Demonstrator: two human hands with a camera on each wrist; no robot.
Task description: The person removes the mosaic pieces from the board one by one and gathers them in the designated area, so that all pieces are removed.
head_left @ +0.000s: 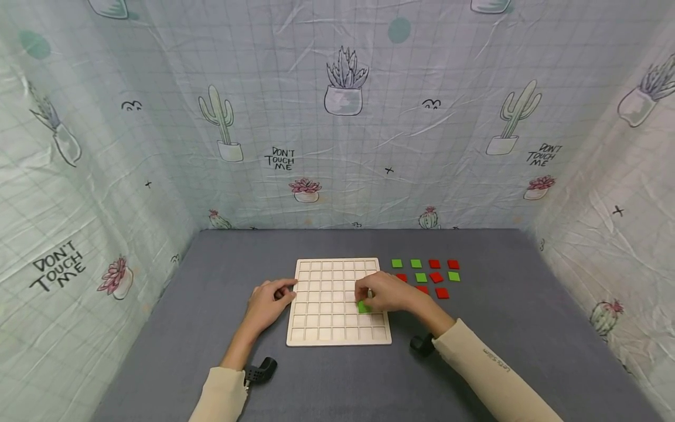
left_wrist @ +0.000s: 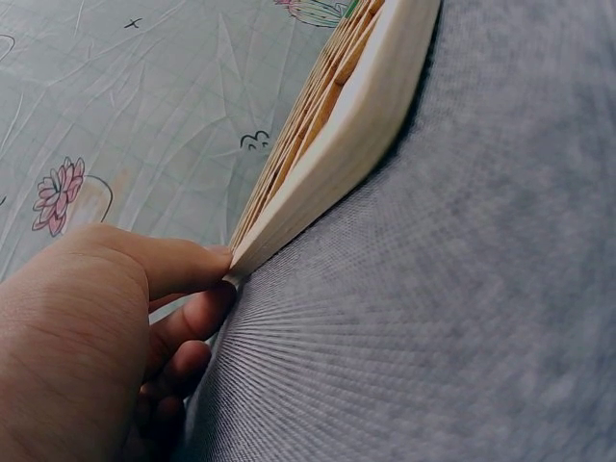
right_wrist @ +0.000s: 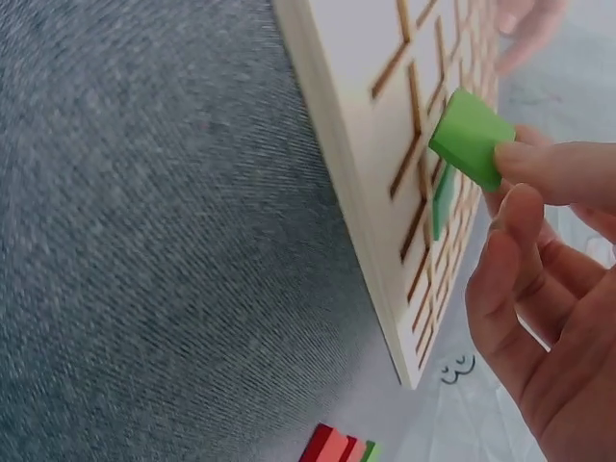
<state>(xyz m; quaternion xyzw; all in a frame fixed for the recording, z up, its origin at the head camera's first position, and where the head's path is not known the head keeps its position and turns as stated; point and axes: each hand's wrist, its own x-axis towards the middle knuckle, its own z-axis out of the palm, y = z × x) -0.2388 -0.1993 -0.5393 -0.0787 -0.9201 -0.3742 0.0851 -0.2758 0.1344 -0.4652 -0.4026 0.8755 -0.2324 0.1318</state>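
A pale wooden grid board (head_left: 333, 335) lies on the grey cloth. My left hand (head_left: 267, 305) rests beside its left edge, fingertips touching the board's side; in the left wrist view, the left hand (left_wrist: 87, 337) meets the wooden rim (left_wrist: 318, 192) while the lower fingers bend beneath. Over the board's right half, my right hand (head_left: 387, 291) pinches a green square tile (right_wrist: 472, 138) between thumb and fingertips. Under that tile, in the right wrist view, a second green tile (right_wrist: 443, 200) stands out from the board's surface; the hand mostly hides it in the head view.
Right of the board lie several loose red and green tiles, among them a red tile (head_left: 442, 293) and a green tile (head_left: 454, 276). A patterned cloth (head_left: 369, 152) hangs behind and at both sides. Each wrist carries a black camera mount (head_left: 262, 370).
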